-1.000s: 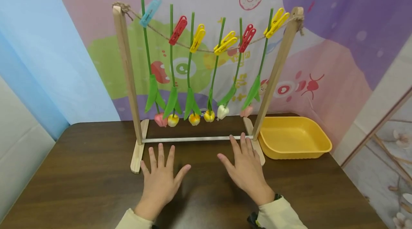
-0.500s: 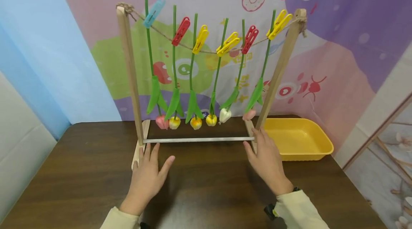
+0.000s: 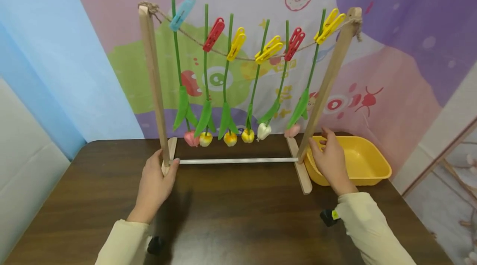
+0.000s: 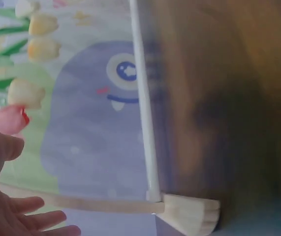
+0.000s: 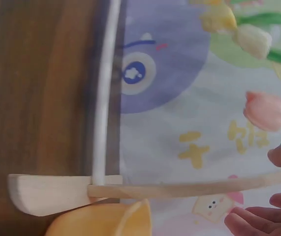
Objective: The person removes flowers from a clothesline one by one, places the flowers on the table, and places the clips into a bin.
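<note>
Head view: left hand point(image 3: 153, 186) and right hand point(image 3: 330, 161) have been swung outward, held wide; the stand point(image 3: 154, 78) on the table point(image 3: 238, 215), hung with tulips point(image 3: 230, 138), is now straddled at its posts point(image 3: 331, 78), contact unclear, both sides seemingly within grasp.

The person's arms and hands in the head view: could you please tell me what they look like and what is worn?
The left sleeve and right sleeve are long, plain and pale cream, ending near the wrists. A small black object shows by the left cuff; a second black object by the right has a yellow-green patch. The left hand and right hand wear no gloves.
</note>
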A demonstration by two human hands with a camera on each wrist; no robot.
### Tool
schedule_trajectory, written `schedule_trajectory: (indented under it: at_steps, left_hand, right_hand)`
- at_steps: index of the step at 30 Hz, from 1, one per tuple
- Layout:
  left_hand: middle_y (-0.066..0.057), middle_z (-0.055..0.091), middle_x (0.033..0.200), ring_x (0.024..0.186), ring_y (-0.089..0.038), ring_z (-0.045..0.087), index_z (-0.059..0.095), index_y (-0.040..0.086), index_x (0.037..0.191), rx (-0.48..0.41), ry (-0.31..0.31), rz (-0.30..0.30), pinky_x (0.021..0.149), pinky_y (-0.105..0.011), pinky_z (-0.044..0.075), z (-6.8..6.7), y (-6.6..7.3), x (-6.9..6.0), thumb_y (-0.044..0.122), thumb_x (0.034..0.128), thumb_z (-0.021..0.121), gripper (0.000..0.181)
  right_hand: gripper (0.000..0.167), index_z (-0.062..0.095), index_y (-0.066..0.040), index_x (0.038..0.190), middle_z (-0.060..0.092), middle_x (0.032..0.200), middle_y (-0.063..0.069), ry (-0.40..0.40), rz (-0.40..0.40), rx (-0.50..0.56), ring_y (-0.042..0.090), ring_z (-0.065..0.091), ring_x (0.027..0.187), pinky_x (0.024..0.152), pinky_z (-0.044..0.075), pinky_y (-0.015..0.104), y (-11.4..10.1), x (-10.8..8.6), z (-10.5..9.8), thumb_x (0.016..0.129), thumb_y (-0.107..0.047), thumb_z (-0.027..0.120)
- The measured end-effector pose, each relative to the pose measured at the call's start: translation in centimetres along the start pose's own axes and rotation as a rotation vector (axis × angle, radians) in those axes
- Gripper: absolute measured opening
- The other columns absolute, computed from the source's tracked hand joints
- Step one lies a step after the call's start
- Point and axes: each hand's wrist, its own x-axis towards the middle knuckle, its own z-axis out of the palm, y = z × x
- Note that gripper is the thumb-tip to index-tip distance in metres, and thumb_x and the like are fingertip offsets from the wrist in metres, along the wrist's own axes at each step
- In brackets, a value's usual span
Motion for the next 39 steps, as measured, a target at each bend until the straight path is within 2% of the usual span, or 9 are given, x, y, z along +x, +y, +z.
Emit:
schedule_trajectory:
  at_steps: [7,13,19,24,26,28,32,35,39]
  left_hand:
    - [-0.029,0.036,0.140,0.131,-0.042,0.034,0.027,-0.006,0.141,-0.103,0.041,-0.025,0.106,-0.053,0.029,-0.6,0.0,2.8,0.033,0.0963,0.048,0.063]
    - [-0.025,0.048,0.131,0.120,-0.039,0.047,0.032,0.002,0.141,-0.153,0.049,-0.018,0.099,-0.053,0.037,-0.1,-0.3,4.6,0.034,0.0964,0.048,0.057]
    - [-0.021,0.059,0.108,0.097,-0.033,0.055,0.045,0.007,0.132,-0.159,0.096,-0.033,0.083,-0.045,0.043,0.6,-1.1,5.3,0.031,0.0962,0.050,0.043]
    - [-0.020,0.064,0.110,0.096,-0.030,0.057,0.054,0.005,0.125,-0.159,0.145,-0.020,0.084,-0.044,0.044,0.9,-1.6,5.8,0.027,0.0959,0.051,0.036]
    - [-0.019,0.066,0.106,0.090,-0.027,0.058,0.058,0.003,0.115,-0.146,0.174,-0.002,0.079,-0.040,0.046,0.9,-1.6,6.0,0.026,0.0952,0.053,0.031]
    - [-0.017,0.068,0.091,0.075,-0.021,0.056,0.061,0.002,0.102,-0.136,0.202,0.007,0.067,-0.033,0.045,1.0,-1.7,6.1,0.025,0.0941,0.055,0.025]
    - [-0.006,0.055,0.064,0.054,-0.008,0.043,0.060,0.003,0.085,-0.130,0.251,0.009,0.050,-0.024,0.035,1.2,-1.6,6.4,0.023,0.0926,0.057,0.022]
    - [-0.001,0.049,0.060,0.052,-0.007,0.039,0.060,0.003,0.082,-0.129,0.282,0.012,0.048,-0.024,0.032,1.3,-1.5,6.6,0.020,0.0924,0.057,0.020]
    - [-0.002,0.048,0.059,0.054,-0.013,0.039,0.060,0.004,0.079,-0.109,0.317,0.022,0.049,-0.025,0.031,1.3,-1.4,6.7,0.019,0.0921,0.056,0.021]
  right_hand:
    - [0.068,0.026,0.002,0.144,0.043,0.137,0.027,-0.033,0.043,0.059,0.040,0.048,0.121,0.099,0.042,0.050,-0.1,2.4,-0.5,0.096,-0.041,0.047]
    - [0.067,0.026,0.000,0.145,0.044,0.137,0.025,-0.037,0.063,0.085,0.038,0.049,0.122,0.098,0.043,0.049,-0.5,3.7,-0.4,0.096,-0.042,0.045]
    - [0.051,0.039,0.001,0.137,0.055,0.126,0.026,-0.006,0.039,0.080,0.038,0.057,0.111,0.090,0.048,0.048,-0.7,4.4,0.2,0.098,-0.030,0.047]
    - [0.043,0.045,0.004,0.130,0.060,0.116,0.028,0.046,0.004,0.052,0.039,0.061,0.102,0.084,0.051,0.049,-0.6,4.6,0.5,0.097,-0.023,0.049]
    - [0.041,0.047,0.004,0.127,0.061,0.114,0.027,0.050,-0.005,0.037,0.039,0.061,0.100,0.082,0.051,0.049,-0.5,4.7,0.6,0.097,-0.023,0.049]
    - [0.039,0.048,0.004,0.124,0.062,0.111,0.027,0.053,-0.013,0.026,0.039,0.062,0.097,0.080,0.052,0.049,-0.3,4.8,0.7,0.096,-0.023,0.050]
    - [0.034,0.051,0.005,0.118,0.063,0.105,0.027,0.075,-0.027,0.025,0.039,0.063,0.092,0.076,0.052,0.048,-0.1,4.9,1.0,0.095,-0.021,0.052]
    - [0.033,0.051,0.006,0.116,0.063,0.103,0.028,0.097,-0.026,0.020,0.039,0.063,0.091,0.075,0.052,0.049,0.0,5.0,1.2,0.095,-0.020,0.052]
    - [0.033,0.051,0.006,0.116,0.063,0.104,0.028,0.105,-0.012,0.011,0.040,0.064,0.090,0.075,0.053,0.049,0.0,5.1,1.4,0.095,-0.020,0.051]
